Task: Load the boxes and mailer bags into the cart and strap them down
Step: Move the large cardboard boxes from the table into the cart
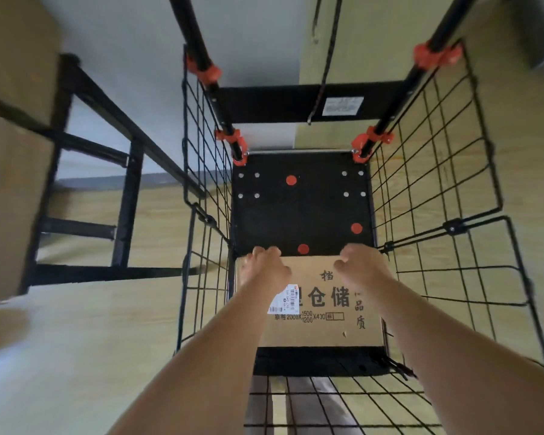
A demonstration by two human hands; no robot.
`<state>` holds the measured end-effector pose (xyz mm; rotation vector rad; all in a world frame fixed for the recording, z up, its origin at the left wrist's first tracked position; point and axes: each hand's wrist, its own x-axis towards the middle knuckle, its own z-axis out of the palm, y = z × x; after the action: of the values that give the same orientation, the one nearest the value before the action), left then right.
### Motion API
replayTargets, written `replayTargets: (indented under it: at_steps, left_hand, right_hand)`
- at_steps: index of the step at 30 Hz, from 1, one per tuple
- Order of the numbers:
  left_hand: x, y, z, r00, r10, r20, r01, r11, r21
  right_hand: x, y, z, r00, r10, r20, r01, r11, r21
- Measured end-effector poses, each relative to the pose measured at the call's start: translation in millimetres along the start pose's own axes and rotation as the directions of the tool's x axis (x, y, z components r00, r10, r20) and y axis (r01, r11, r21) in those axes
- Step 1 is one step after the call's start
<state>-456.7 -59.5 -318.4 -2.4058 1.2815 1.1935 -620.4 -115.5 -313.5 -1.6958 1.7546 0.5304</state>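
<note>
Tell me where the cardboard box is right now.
In the head view, the cardboard box lies lower centre, inside the wire cart on the near part of its black floor; the left hand and right hand grip its far edge.

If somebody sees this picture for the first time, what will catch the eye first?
Both arms reach down into the black wire cart, where the left hand and right hand grip the far edge of a printed cardboard box. Beyond it, orange dots mark the cart's black floor, and orange clamps sit on its poles.
</note>
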Motion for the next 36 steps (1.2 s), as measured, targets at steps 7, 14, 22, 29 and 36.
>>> replayTargets:
  at_steps: [7,14,22,29,36]
  left_hand:
    - [-64.2,4.2,-74.1,0.993,0.055,-0.106,-0.054,0.998,0.009]
    - [-117.2,-1.4,-138.6,0.944,0.115,-0.308,-0.119,0.993,0.007]
    - [-154.8,-48.9,-197.0,0.892,0.125,-0.435,-0.115,0.992,0.050]
    - [-189.5,-144.7,-239.6,0.892,0.110,-0.439,-0.116,0.993,0.015]
    - [-219.8,-261.6,-266.1,0.890,0.059,-0.451,-0.088,0.995,-0.044]
  right_hand:
    - [-66.4,-54.0,-65.4,0.973,-0.193,-0.127,0.165,0.965,-0.203]
    - [-124.2,-118.0,-114.6,0.937,-0.314,-0.150,0.251,0.908,-0.336]
    - [-176.5,-181.0,-130.9,0.890,-0.414,-0.194,0.320,0.867,-0.383]
    - [-227.8,-253.5,-105.9,0.821,-0.486,-0.300,0.321,0.827,-0.461]
    - [-280.3,-339.6,-46.2,0.821,-0.470,-0.325,0.317,0.848,-0.425]
